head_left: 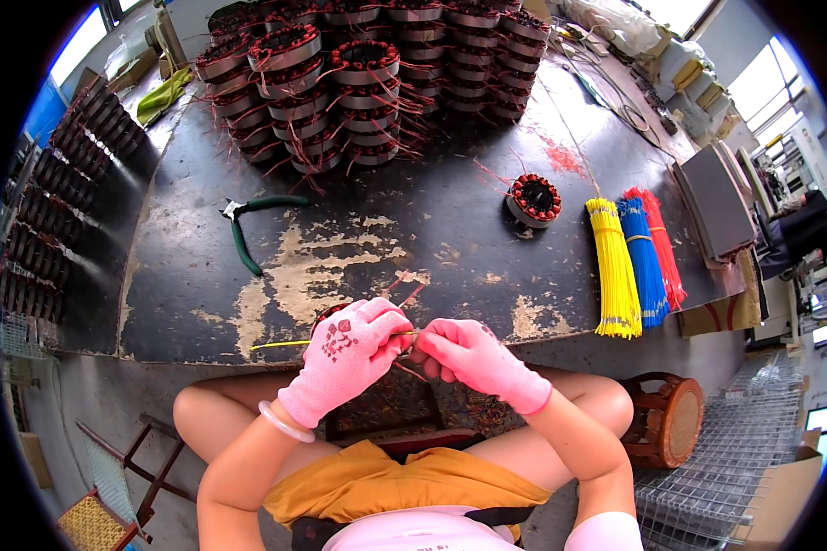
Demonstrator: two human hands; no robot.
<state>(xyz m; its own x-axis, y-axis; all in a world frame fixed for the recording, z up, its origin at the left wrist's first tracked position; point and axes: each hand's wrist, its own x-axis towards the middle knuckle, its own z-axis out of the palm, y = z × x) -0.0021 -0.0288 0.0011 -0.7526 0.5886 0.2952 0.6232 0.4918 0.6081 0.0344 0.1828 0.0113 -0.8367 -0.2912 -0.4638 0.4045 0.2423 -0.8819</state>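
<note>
Both hands wear pink gloves and meet at the table's near edge. My left hand (351, 347) is closed, thumb and fingers pinching a thin wire (415, 333) that spans the small gap between the hands. The other end of that gap is pinched by my right hand (473, 356), its fingers curled. A yellow wire (280, 345) sticks out leftward from beneath my left hand. Mostly hidden behind that hand is a wound motor stator (327, 316) with red windings. Red leads (413, 296) rise just beyond my fingers. The exact joint between the wires cannot be made out.
Green-handled cutting pliers (239, 234) lie left of centre. One stator (534, 200) sits at right, near bundles of yellow (614, 266), blue (644, 262) and red wires (663, 248). Tall stator stacks (366, 101) fill the back; more stators (41, 234) stand along the left.
</note>
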